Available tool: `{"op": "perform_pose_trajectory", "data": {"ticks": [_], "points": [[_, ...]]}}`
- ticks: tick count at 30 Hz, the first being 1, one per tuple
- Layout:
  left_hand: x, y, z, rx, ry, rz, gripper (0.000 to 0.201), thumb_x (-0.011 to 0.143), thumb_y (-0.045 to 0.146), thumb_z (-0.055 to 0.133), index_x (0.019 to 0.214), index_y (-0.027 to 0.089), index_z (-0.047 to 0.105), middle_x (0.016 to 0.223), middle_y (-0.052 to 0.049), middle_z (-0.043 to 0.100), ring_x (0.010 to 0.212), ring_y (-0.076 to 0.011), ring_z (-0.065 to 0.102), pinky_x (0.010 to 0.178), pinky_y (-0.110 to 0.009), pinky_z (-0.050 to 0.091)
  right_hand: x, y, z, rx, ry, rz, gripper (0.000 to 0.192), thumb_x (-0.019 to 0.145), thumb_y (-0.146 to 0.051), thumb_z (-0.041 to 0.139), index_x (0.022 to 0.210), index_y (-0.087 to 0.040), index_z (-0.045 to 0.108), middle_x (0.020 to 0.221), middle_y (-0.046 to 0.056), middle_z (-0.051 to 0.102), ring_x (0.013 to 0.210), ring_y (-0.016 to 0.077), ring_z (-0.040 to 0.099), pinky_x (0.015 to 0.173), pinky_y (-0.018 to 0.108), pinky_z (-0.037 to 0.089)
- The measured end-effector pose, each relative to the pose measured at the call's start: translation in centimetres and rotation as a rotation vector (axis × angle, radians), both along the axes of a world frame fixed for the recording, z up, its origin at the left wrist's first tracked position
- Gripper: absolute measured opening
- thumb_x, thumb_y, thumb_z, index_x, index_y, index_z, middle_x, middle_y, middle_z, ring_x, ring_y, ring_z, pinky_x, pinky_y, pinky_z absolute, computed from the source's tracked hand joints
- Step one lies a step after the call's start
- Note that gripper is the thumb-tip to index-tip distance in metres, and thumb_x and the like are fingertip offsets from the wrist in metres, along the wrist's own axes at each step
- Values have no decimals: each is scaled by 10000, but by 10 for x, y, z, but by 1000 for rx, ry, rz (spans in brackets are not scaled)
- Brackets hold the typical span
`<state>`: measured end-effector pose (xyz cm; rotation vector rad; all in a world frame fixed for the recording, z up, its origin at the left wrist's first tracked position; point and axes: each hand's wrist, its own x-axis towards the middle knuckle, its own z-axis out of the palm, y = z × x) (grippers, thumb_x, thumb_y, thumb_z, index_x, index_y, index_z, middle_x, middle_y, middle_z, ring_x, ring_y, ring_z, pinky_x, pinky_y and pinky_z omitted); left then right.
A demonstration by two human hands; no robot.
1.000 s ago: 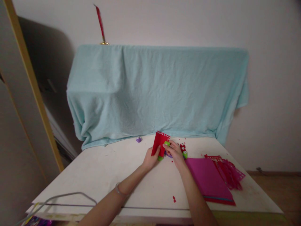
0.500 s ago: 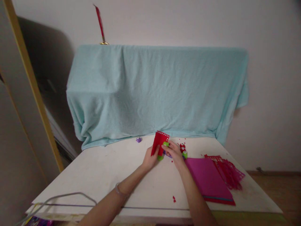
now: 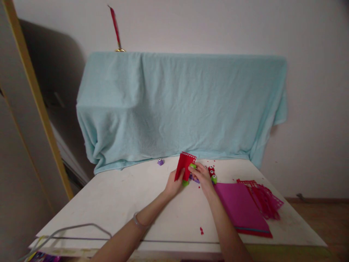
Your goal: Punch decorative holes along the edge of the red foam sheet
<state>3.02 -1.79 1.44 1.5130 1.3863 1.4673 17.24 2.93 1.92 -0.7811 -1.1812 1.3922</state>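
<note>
My left hand [image 3: 173, 185] grips a small red paper sheet [image 3: 184, 165] with a punched edge, held upright above the white table [image 3: 131, 203]. My right hand [image 3: 202, 178] presses on a green craft punch [image 3: 192, 166] set against the sheet's right edge. A second green piece [image 3: 185, 183] shows just under the sheet. A bracelet sits on my left wrist.
Red and green punches [image 3: 212, 174] lie right of my hands, a purple one [image 3: 160, 162] to the left. A magenta paper stack [image 3: 241, 209] and punched red strips [image 3: 265, 200] lie at right. A light blue cloth [image 3: 180, 105] drapes something behind the table. Red scraps dot the tabletop.
Almost nothing has moved; both hands stay on the red sheet and green punch, with only a slight shift of the fingers.
</note>
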Motion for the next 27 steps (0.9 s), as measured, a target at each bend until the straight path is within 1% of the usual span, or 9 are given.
{"op": "perform_pose_trajectory", "data": {"ticks": [8, 14, 17, 20, 22, 24, 27], "points": [[-2, 1, -3, -7, -16, -38, 463, 906, 528, 438, 776, 126, 629, 673, -58, 656, 591, -146, 541, 574, -236, 408, 0, -2, 5, -8, 23, 12, 400, 618, -395, 823, 884, -178, 617, 668, -29, 597, 473, 64, 424, 433, 195, 316], [-3, 3, -5, -4, -14, -92, 457, 920, 516, 418, 855, 126, 648, 750, -62, 676, 666, -160, 568, 633, -244, 436, -1, -5, 9, -14, 13, 24, 364, 616, -405, 815, 836, -173, 641, 609, -43, 572, 465, 71, 414, 440, 212, 296], [-3, 3, -6, -22, 2, -99, 466, 921, 518, 415, 870, 121, 655, 761, -67, 679, 674, -165, 569, 639, -250, 436, 0, -5, 10, -22, 23, 18, 351, 614, -394, 813, 843, -177, 658, 678, -15, 635, 528, 98, 500, 485, 222, 349], [-2, 3, -6, -43, 17, -114, 477, 919, 526, 413, 864, 120, 657, 747, -65, 675, 661, -165, 568, 630, -251, 434, 3, -3, 7, -27, 54, 27, 331, 595, -366, 826, 821, -182, 669, 782, 22, 691, 652, 148, 598, 597, 251, 436], [-2, 2, -6, -52, 31, -128, 481, 919, 529, 410, 856, 121, 657, 736, -61, 670, 654, -163, 564, 626, -250, 434, 5, -2, 4, -30, 64, 23, 318, 584, -358, 833, 795, -182, 673, 790, 30, 701, 678, 164, 618, 643, 272, 459], [-1, 1, -5, -53, 57, -128, 482, 918, 532, 410, 850, 125, 659, 718, -56, 664, 651, -163, 556, 620, -248, 429, 6, 0, 2, -33, 56, 3, 317, 583, -358, 836, 792, -176, 680, 781, 35, 703, 676, 165, 620, 657, 278, 467], [0, 0, -4, -44, 73, -121, 487, 915, 541, 410, 850, 129, 663, 715, -55, 662, 651, -164, 556, 621, -249, 427, 6, 3, 0, -63, 23, -35, 373, 586, -374, 837, 859, -160, 699, 793, 50, 705, 671, 164, 614, 631, 272, 466]]}}
